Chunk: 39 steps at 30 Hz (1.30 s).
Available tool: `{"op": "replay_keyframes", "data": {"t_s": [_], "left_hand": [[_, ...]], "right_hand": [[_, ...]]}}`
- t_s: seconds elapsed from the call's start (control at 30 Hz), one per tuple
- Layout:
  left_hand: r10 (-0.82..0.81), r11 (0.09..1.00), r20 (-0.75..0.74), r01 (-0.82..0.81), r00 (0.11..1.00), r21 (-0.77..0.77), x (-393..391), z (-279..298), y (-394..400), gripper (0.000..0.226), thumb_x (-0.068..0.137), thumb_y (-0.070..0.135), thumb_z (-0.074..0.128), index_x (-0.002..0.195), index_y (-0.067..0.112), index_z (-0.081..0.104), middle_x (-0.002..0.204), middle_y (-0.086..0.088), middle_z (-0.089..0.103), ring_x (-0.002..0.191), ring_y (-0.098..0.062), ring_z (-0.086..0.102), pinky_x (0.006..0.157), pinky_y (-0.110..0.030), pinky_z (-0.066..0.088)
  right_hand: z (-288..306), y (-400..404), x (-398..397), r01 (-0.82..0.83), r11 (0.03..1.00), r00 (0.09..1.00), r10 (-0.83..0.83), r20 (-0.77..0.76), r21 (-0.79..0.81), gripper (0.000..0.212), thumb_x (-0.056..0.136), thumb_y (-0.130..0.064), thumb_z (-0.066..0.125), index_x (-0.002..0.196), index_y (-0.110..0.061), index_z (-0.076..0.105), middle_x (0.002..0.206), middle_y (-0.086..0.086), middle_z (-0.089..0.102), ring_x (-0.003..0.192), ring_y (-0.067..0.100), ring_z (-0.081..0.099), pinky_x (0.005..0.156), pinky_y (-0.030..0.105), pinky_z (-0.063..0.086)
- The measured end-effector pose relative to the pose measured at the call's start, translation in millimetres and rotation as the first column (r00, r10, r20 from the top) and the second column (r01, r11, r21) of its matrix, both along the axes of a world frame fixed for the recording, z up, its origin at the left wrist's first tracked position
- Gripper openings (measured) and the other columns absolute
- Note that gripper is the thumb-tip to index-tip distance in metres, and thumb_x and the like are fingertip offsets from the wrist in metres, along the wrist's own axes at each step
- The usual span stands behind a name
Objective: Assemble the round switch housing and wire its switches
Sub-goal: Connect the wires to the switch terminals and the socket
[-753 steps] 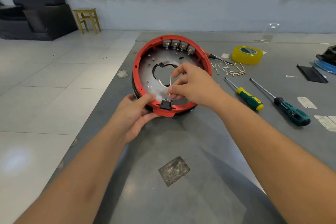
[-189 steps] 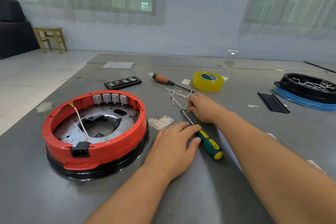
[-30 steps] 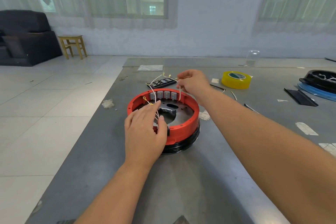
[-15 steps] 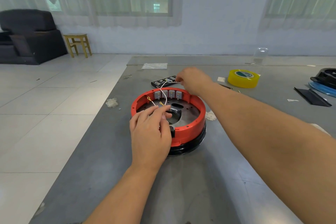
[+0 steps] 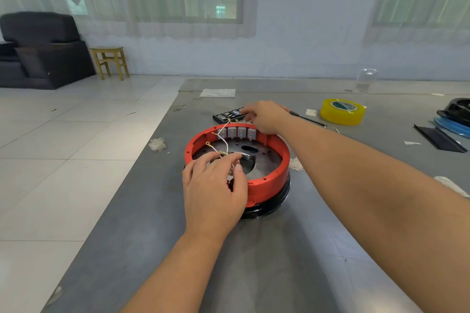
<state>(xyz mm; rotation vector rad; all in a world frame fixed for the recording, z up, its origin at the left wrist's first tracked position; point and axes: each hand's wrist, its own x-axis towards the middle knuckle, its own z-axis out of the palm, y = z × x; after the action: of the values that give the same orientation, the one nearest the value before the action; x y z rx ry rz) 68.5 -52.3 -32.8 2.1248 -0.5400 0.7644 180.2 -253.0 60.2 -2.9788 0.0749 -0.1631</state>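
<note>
Left hand (image 5: 213,193) hovering over the near-left rim of the red housing (image 5: 269,180), thumb and fingertips pinched on the near ends of the thin white wires (image 5: 223,142). Hard to tell exactly how many leads are caught in that pinch, looks like a small bundle with brassy terminals at the tips. Just beyond, one ring terminal (image 5: 208,144) sticking up loose near the left inner wall, held by nothing.

Moving right: wires arcing up and away from the pinch toward the far wall, so the long axis runs roughly near-to-far, leaning a bit right. Far ends landing at the row of grey switches (image 5: 236,132) set side by side inside the far rim. Probably the key relation for the next move: switch tabs straight ahead of the left-hand pinch, on the far side of the ring, with the right hand much nearer to them.

Right hand (image 5: 264,115) reaching over the far rim just above the switches, fingers curled down at the wire ends there; seems to be pinching a lead but can't tell for sure, fingertips mostly hidden.

Housing itself: round red ring sitting on a black base (image 5: 267,204), dark metal plate inside with a big cut-out in the middle, resting flat on the grey table (image 5: 254,262), mid-frame. Wiring only partly done, judging by the loose terminal.
</note>
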Motion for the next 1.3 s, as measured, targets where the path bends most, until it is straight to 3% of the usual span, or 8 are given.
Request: {"op": "replay_keyframes", "data": {"t_s": [0.17, 0.27, 0.4, 0.5, 0.6, 0.8, 1.03, 1.3], "left_hand": [[-0.019, 0.999, -0.061, 0.022, 0.998, 0.037, -2.6, 3.4, 1.6, 0.045, 0.093, 0.028, 0.044, 0.121, 0.023, 0.078, 0.11, 0.012, 0.077, 0.124, -0.013, 0.057, 0.114, -0.034, 0.029], [-0.034, 0.999, -0.073, 0.036, 0.997, 0.019, -2.4, 3.5, 1.6, 0.047, 0.093, 0.023, 0.045, 0.127, 0.021, 0.076, 0.111, 0.009, 0.077, 0.126, -0.014, 0.056, 0.117, -0.039, 0.03], [-0.043, 0.999, -0.07, 0.042, 0.997, -0.013, 0.1, 2.2, 2.5, 0.05, 0.093, 0.022, 0.044, 0.137, 0.023, 0.068, 0.122, 0.005, 0.071, 0.126, -0.006, 0.048, 0.118, -0.035, 0.025], [-0.074, 0.994, -0.088, 0.066, 0.993, -0.091, 1.8, 0.1, 3.2, 0.042, 0.094, 0.022, 0.045, 0.133, 0.025, 0.058, 0.11, 0.019, 0.068, 0.107, 0.006, 0.042, 0.116, -0.033, 0.026], [-0.09, 0.99, -0.08, 0.08, 0.993, -0.114, 3.0, -3.9, 4.8, 0.032, 0.097, 0.024, 0.046, 0.128, 0.025, 0.053, 0.101, 0.034, 0.053, 0.111, -0.005, 0.05, 0.113, -0.03, 0.026], [-0.146, 0.98, -0.117, 0.127, 0.982, -0.155, 8.1, -9.3, 7.7, 0.023, 0.101, 0.033, 0.043, 0.124, 0.036, 0.045, 0.109, 0.023, 0.064, 0.124, -0.018, 0.052, 0.108, -0.022, 0.023], [-0.13, 0.977, -0.103, 0.11, 0.986, -0.183, 4.8, -9.2, 4.8, 0.015, 0.103, 0.034, 0.041, 0.118, 0.034, 0.045, 0.102, 0.014, 0.071, 0.112, -0.012, 0.049, 0.109, -0.029, 0.028], [-0.124, 0.975, -0.064, 0.109, 0.99, -0.191, -2.2, 0.0, 8.4, 0.013, 0.101, 0.023, 0.06, 0.114, 0.022, 0.061, 0.114, 0.009, 0.064, 0.117, -0.016, 0.06, 0.094, -0.045, 0.055]], "right_hand": [[-0.6, 8.0, -25.5, -0.028, 0.992, 0.977, 0.002, 0.211, 0.121, 0.042, 0.101, -0.012, 0.048, 0.141, -0.018, 0.058, 0.141, 0.003, 0.062, 0.129, 0.022, 0.056, 0.11, 0.036, 0.042], [-5.0, 23.1, -58.7, -0.123, 0.96, 0.945, 0.035, 0.325, 0.253, 0.025, 0.098, -0.02, 0.058, 0.119, -0.021, 0.072, 0.111, -0.004, 0.073, 0.098, 0.01, 0.062, 0.091, 0.025, 0.047], [-15.6, 42.7, -102.9, -0.233, 0.922, 0.963, 0.175, 0.204, 0.309, 0.012, 0.096, -0.029, 0.063, 0.093, -0.031, 0.075, 0.081, -0.018, 0.067, 0.075, -0.002, 0.057, 0.067, 0.013, 0.041], [-23.0, 49.0, -115.6, -0.21, 0.917, 0.967, 0.143, 0.212, 0.339, 0.015, 0.098, -0.034, 0.062, 0.097, -0.028, 0.075, 0.09, -0.015, 0.071, 0.086, 0.003, 0.06, 0.071, 0.012, 0.042], [-27.9, 50.9, -121.8, -0.17, 0.898, 0.975, 0.094, 0.201, 0.405, 0.015, 0.099, -0.037, 0.06, 0.095, -0.032, 0.074, 0.095, -0.015, 0.072, 0.094, 0.005, 0.063, 0.083, 0.026, 0.049], [-29.2, 49.0, -122.4, -0.157, 0.84, 0.978, 0.057, 0.203, 0.519, 0.014, 0.094, -0.037, 0.068, 0.091, -0.029, 0.079, 0.092, -0.014, 0.075, 0.093, 0.003, 0.067, 0.089, 0.032, 0.053], [-36.6, 46.5, -122.8, -0.273, 0.84, 0.948, 0.152, 0.278, 0.469, 0.013, 0.095, -0.035, 0.067, 0.107, -0.041, 0.066, 0.091, -0.017, 0.07, 0.081, -0.013, 0.06, 0.069, 0.003, 0.039], [-43.0, 39.0, -117.6, -0.365, 0.802, 0.914, 0.211, 0.347, 0.472, 0.005, 0.095, -0.032, 0.072, 0.097, -0.029, 0.075, 0.088, -0.015, 0.072, 0.087, 0.002, 0.067, 0.08, 0.023, 0.052]]}}
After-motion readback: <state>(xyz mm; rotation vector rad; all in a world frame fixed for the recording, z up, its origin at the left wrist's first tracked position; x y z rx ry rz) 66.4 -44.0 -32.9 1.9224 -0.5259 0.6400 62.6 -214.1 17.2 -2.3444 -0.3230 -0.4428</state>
